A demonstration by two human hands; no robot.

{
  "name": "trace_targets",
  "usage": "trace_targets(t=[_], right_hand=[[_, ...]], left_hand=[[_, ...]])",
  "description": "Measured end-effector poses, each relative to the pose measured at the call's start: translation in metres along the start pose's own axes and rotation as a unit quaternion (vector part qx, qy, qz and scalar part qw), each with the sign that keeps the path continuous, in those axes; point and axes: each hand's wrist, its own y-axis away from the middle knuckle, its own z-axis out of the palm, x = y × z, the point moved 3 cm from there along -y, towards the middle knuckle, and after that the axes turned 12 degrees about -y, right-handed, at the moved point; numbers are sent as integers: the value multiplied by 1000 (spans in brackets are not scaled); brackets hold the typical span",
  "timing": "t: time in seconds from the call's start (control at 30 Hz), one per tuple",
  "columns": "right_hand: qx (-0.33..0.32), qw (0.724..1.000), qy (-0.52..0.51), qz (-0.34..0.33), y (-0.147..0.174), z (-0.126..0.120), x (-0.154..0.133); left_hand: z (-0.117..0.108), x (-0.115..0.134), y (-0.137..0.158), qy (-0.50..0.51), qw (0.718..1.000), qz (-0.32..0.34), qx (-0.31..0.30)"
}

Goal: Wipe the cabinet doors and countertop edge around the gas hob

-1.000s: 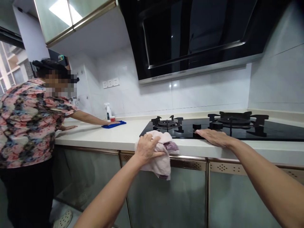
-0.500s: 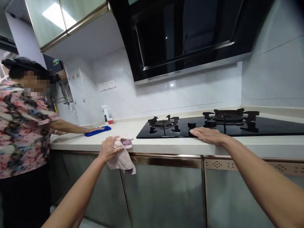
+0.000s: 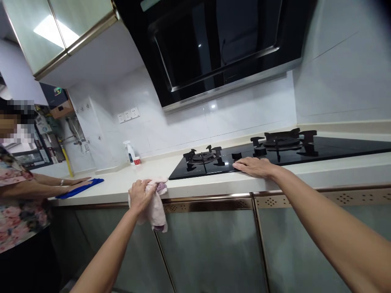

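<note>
My left hand (image 3: pixel 140 196) is closed on a pale pink cloth (image 3: pixel 155 213) with purple patches, at the front edge of the white countertop (image 3: pixel 152 171). Part of the cloth lies on the edge, and the rest hangs down over the cabinet front. Fingers stretched out, my right hand (image 3: pixel 254 167) rests flat on the front rim of a black gas hob (image 3: pixel 342 147). It holds nothing. Just behind its fingertips stand two black knobs (image 3: pixel 236 156).
At the left a co-worker (image 3: pixel 18 215) presses both hands on a blue cloth (image 3: pixel 81 188) on the counter. A spray bottle (image 3: pixel 130 154) and a small red-and-white tub (image 3: pixel 137 160) stand against the wall. A slanted black range hood (image 3: pixel 210 53) hangs above the hob.
The view has turned and tilted slightly. The co-worker and the blue cloth have moved left along the counter. My left hand keeps its hold on the cloth; my right hand stays on the hob.
</note>
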Motion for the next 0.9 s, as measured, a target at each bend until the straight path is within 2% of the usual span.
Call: trace_targets(t=[0.3,0.47,0.6,0.73,0.9], right_hand=[[-6,1000,10,14,4,-2,-2],[13,1000,20,11,2,-1,2],[3,1000,23,2,4,-3,0],[-7,1000,9,-14,7,-8,0],[-19,998,11,-64,8,-9,1]], left_hand=[[-28,145,18,53,990,110,75],[-45,228,25,86,969,204,106],[-50,284,27,110,950,257,142],[-47,309,27,115,940,276,161],[-44,306,28,114,938,282,168]])
